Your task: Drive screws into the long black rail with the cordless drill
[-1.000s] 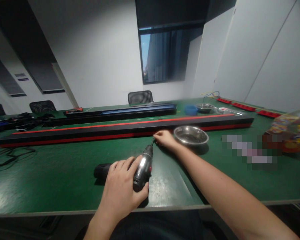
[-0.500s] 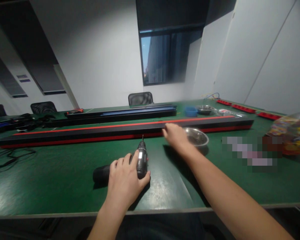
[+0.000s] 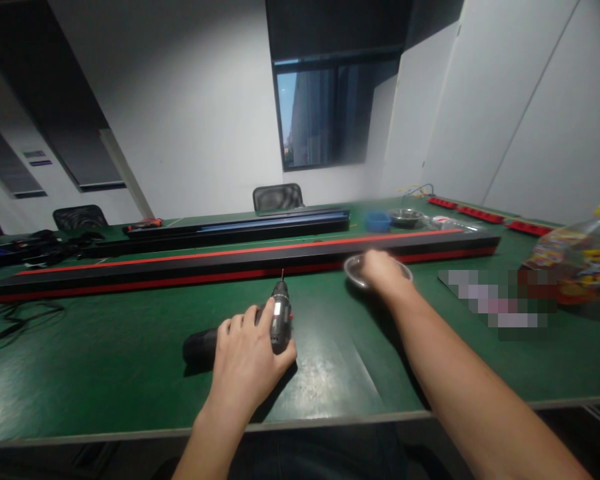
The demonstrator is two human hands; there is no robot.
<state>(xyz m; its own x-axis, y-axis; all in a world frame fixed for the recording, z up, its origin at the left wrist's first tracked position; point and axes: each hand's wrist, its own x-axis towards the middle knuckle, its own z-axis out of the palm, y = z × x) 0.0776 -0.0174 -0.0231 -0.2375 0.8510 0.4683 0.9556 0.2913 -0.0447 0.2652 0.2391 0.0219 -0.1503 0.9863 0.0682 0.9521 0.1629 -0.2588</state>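
A black power drill [image 3: 280, 320] lies on its side on the green table, its bit pointing away from me. My left hand [image 3: 247, 350] is closed over its body, thumb on the right side. Farther right, my right hand [image 3: 385, 272] reaches into a shiny metal bowl [image 3: 353, 270]. Its fingers are down inside the bowl, hidden and blurred, so what they touch does not show. Just beyond the drill bit, a long black bar with red stripes [image 3: 220, 263] runs across the table, partly behind the bowl.
Behind the bar lie dark long profiles [image 3: 230, 230], a blue container [image 3: 378, 221] and a second metal bowl [image 3: 406, 217]. To the right stands a plastic bottle with a yellow cap [image 3: 587, 260]. Black cables [image 3: 17, 320] lie at the left. The table's front edge [image 3: 145, 433] is near me.
My right hand has moved right, from beside the bowl's left rim to inside the bowl. My left hand stays on the drill. The whole view has shifted slightly.
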